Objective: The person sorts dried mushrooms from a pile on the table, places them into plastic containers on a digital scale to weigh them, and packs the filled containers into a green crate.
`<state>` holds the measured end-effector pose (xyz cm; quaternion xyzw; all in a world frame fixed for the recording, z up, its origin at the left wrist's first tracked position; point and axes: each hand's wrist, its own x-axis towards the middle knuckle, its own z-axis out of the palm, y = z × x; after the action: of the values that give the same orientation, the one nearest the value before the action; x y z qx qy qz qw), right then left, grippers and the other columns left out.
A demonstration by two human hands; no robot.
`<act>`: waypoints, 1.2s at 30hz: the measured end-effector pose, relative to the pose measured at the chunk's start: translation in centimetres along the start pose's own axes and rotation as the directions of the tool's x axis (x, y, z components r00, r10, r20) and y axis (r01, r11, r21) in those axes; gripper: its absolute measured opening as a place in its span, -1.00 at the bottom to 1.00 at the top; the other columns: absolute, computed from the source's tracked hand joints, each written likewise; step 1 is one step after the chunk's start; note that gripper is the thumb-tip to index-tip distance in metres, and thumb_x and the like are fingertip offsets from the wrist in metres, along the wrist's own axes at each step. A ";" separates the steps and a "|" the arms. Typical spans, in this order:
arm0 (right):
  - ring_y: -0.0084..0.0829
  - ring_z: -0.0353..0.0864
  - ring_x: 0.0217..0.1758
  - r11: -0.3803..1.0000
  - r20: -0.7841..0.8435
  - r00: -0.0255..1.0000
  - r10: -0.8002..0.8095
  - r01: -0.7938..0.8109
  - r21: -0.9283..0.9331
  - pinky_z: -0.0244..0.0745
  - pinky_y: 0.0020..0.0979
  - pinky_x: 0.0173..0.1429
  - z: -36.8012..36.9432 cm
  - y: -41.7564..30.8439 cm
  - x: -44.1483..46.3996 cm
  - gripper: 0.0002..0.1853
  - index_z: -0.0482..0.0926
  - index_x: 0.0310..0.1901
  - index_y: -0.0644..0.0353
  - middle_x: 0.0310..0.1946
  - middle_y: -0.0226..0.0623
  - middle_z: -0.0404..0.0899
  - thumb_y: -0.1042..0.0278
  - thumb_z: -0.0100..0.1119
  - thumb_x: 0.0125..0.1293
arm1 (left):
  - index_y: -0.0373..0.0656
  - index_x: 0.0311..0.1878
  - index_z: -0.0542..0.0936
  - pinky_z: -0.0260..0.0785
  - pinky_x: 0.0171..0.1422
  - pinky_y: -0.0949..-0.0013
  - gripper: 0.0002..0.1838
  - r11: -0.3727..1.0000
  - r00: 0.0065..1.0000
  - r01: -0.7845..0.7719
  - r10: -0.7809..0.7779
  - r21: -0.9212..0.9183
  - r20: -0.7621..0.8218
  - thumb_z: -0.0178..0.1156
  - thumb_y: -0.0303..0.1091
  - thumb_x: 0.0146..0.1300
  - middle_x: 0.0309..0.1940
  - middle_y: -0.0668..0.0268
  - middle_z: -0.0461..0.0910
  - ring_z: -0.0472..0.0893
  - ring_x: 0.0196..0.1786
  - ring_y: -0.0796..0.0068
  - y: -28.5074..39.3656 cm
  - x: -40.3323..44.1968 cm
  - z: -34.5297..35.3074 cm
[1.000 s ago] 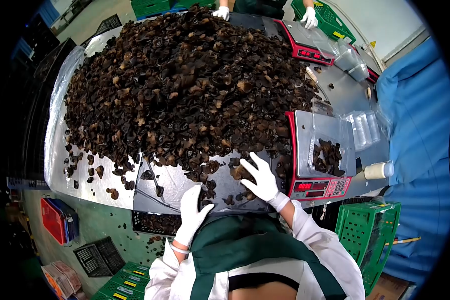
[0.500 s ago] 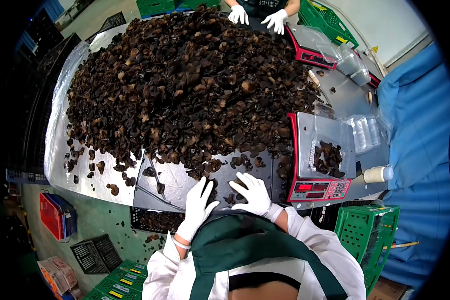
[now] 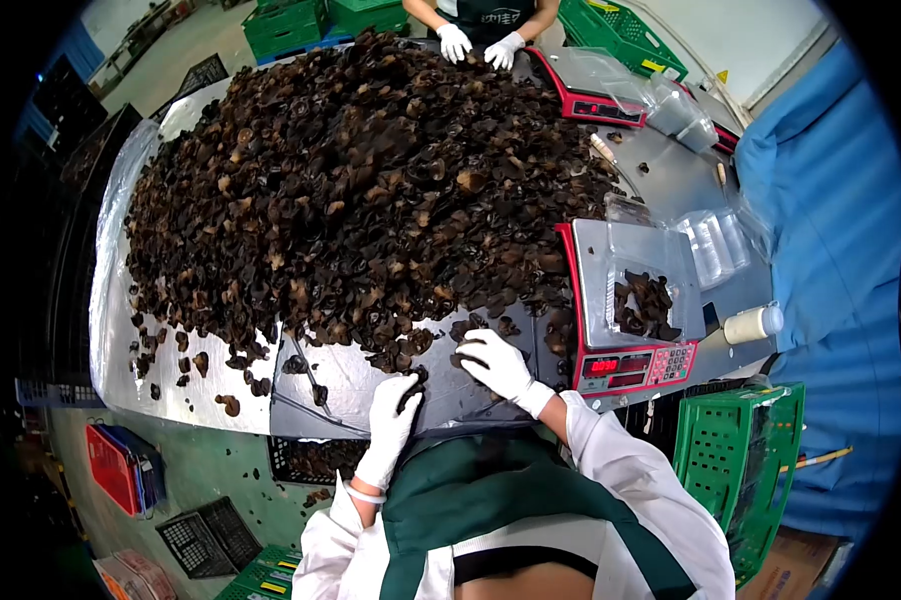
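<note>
A big heap of dark brown wood ear mushrooms (image 3: 371, 190) covers most of the table. My left hand (image 3: 391, 425), in a white glove, is low at the near edge; its thumb stands apart from the bent fingers, and a dark mushroom piece (image 3: 420, 374) is at the fingertips. My right hand (image 3: 498, 365), also gloved, reaches in from the right with fingers stretched and thumb apart. Its fingertips are beside loose pieces at the heap's near edge. To its right, a red-framed scale (image 3: 621, 366) bears a clear plastic tray with mushroom pieces (image 3: 645, 304).
Across the table is a co-worker with white-gloved hands (image 3: 481, 46), beside a second red scale (image 3: 603, 108). Clear plastic boxes (image 3: 714, 245) and a white bottle (image 3: 754, 324) lie to the right. Green crates (image 3: 726, 470) stand at lower right; a black crate (image 3: 316, 460) sits below the table edge.
My right hand has moved forward towards the heap. The left hand has dropped slightly and its fingers have bent inwards. The view has shifted a little; the co-worker's hands have come closer together.
</note>
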<state>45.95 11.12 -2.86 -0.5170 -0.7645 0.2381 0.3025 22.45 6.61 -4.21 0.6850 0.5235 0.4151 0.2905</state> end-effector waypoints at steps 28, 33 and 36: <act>-0.36 0.64 -0.07 -0.225 -0.065 0.868 0.493 0.199 0.954 0.60 -0.35 -0.07 -22.3 4.0 -1.0 -0.46 0.43 0.20 0.23 0.02 -0.21 0.59 -0.06 -0.22 0.49 | -0.09 0.35 0.29 0.32 0.31 -0.01 -0.47 -0.388 0.824 0.514 -0.024 -0.765 0.566 -0.11 0.00 0.45 0.23 0.12 0.43 0.43 0.25 0.06 18.9 14.6 14.1; -0.44 0.57 0.06 0.224 -0.190 0.802 0.567 0.072 0.972 0.49 -0.39 0.14 -27.3 6.5 -2.4 -0.52 0.45 0.15 0.24 0.03 -0.26 0.58 0.01 -0.20 0.51 | -0.16 0.35 0.27 0.31 0.34 0.04 -0.49 -0.307 0.837 0.530 0.035 -0.791 0.547 -0.15 -0.05 0.49 0.26 0.15 0.39 0.45 0.23 0.12 21.3 15.8 17.9; -0.47 0.53 0.10 0.201 -0.137 0.794 0.592 0.018 0.979 0.42 -0.37 0.21 -27.1 10.2 -3.3 -0.54 0.45 0.13 0.24 0.05 -0.23 0.56 0.02 -0.18 0.50 | -0.18 0.34 0.28 0.32 0.34 0.09 -0.50 -0.114 0.865 0.494 -0.042 -0.862 0.501 -0.13 -0.07 0.48 0.26 0.17 0.38 0.45 0.23 0.20 22.3 15.6 19.3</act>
<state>72.70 13.03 8.57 -0.4072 -0.2385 0.5616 0.6797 51.61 15.97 9.06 0.1917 0.1373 0.4758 0.8473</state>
